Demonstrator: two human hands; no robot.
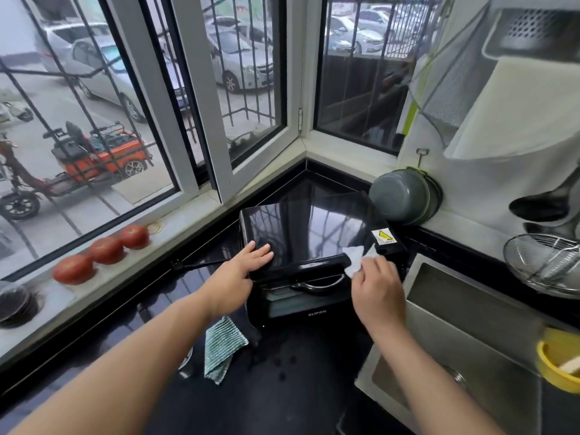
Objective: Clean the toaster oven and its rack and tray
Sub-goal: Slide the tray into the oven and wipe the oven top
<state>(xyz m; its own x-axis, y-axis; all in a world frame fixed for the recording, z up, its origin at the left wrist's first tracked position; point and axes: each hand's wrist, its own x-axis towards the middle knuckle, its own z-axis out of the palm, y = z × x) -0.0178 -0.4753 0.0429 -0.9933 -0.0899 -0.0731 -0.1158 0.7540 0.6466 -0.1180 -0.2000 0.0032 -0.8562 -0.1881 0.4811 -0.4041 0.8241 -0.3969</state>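
Note:
A black toaster oven (314, 233) stands on the dark counter in the window corner, its glossy top reflecting the window bars. Its glass door with a curved handle (317, 285) faces me and looks closed. My left hand (255, 257) lies flat on the front left of the oven's top, fingers straight. My right hand (375, 284) pinches a white paper wipe (356, 259) against the front right edge of the top. The rack and tray are hidden from this view.
A green striped cloth (221, 346) lies on the counter (282, 387) in front of the oven. A steel sink (470, 334) sits to the right, with a yellow bowl (557, 368) on its edge. Three tomatoes (105, 249) rest on the windowsill. A grey pot (405, 196) and a wire strainer (546, 265) hang at the right wall.

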